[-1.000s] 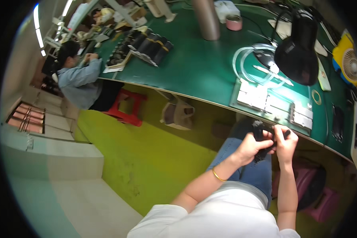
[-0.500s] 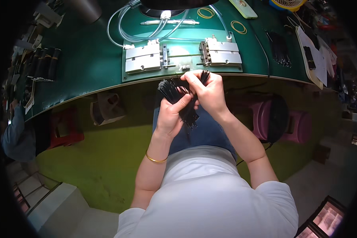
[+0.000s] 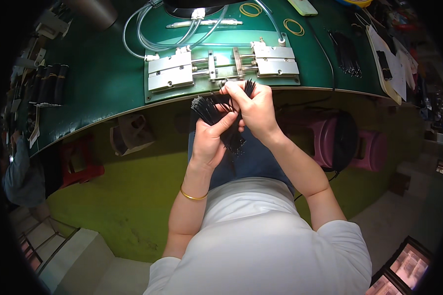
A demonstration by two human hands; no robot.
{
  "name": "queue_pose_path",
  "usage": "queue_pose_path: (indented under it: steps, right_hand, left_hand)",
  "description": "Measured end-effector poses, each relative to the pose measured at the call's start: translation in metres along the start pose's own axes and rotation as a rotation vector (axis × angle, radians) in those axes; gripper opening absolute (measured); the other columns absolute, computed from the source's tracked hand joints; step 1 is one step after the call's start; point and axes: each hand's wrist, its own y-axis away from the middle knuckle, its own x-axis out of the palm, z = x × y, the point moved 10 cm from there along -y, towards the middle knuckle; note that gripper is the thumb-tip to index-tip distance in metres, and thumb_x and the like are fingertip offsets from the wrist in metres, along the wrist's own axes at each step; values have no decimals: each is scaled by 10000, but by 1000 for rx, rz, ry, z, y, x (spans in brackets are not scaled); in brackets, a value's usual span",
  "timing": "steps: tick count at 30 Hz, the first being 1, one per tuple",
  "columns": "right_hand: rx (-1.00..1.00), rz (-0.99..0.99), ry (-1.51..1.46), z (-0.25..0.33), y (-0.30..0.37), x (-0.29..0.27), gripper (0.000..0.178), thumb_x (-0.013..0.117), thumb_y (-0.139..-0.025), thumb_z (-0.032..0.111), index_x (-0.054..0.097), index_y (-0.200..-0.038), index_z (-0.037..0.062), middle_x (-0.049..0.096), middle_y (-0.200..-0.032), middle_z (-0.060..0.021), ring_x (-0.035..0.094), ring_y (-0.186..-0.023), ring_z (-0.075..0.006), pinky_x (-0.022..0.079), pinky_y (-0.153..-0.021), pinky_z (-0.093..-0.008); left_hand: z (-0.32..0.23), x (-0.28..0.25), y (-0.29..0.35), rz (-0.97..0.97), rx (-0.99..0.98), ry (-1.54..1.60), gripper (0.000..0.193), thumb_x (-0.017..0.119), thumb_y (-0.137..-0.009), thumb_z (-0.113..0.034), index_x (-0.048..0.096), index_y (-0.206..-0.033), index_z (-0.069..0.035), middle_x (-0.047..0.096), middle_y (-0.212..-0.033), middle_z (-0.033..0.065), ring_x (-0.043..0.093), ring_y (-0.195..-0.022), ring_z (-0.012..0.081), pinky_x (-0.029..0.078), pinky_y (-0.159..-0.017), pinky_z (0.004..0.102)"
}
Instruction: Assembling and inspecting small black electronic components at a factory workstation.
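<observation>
My left hand (image 3: 209, 140) is closed around a thick bundle of short black wires (image 3: 205, 109) with pale tips, fanned out at upper left and hanging below the palm. Close against it, my right hand (image 3: 259, 112) is closed on a thinner bunch of black wires (image 3: 249, 87). Its thumb and forefinger pinch at the front edge of a clamping fixture; the exact wire end there is too small to make out. That fixture has a left silver pneumatic cylinder (image 3: 170, 73) and a right silver cylinder (image 3: 276, 61), their rods extended and jaw plates (image 3: 211, 65) close together.
Clear air hoses (image 3: 142, 29) loop behind the fixture on the green bench (image 3: 103, 73). A pen (image 3: 204, 23) and rubber bands (image 3: 294, 27) lie beyond. More black wires (image 3: 344, 54) lie at right, dark bundles (image 3: 51, 84) at left. Pink stools (image 3: 325, 142) stand below; another person's sleeve (image 3: 20, 172) shows far left.
The fixture's rods have extended, bringing the two jaw plates toward each other. Both hands have shifted slightly up in the picture, the right fingertips now at the jaws. Both bunches stay held.
</observation>
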Motion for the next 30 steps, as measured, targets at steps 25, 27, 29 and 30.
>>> queue_pose_path:
  steps: [25,27,29,30]
  right_hand:
    - [-89,-24,32,8,5,-1,220,543,-838,175,610,-746,-13,522,-521,-8,501,-407,-52,343,-289,-182]
    - [-78,-7,36,8,4,-1,226,542,-838,182,609,-763,-20,550,-540,-26,560,-457,-72,348,-290,-182]
    - [-73,-10,37,8,2,-2,230,544,-838,188,608,-759,-19,547,-537,-26,562,-459,-73,345,-288,-182]
    - [-69,-11,38,7,2,-2,234,545,-837,193,606,-755,-17,544,-534,-25,564,-460,-75,343,-285,-183]
  left_hand:
    - [1,-7,-1,-46,-6,16,95,556,-804,-22,525,-881,23,556,-743,75,556,-646,158,472,-590,247]
    - [1,-7,-2,-46,-10,19,95,557,-803,-20,525,-882,23,557,-745,76,557,-646,157,475,-591,247]
    - [2,-6,-4,-43,-19,23,96,558,-802,-16,525,-883,24,560,-748,79,559,-647,156,481,-591,249]
    - [2,-6,-4,-43,-20,23,96,558,-802,-16,525,-883,24,560,-748,79,559,-647,156,481,-591,249]
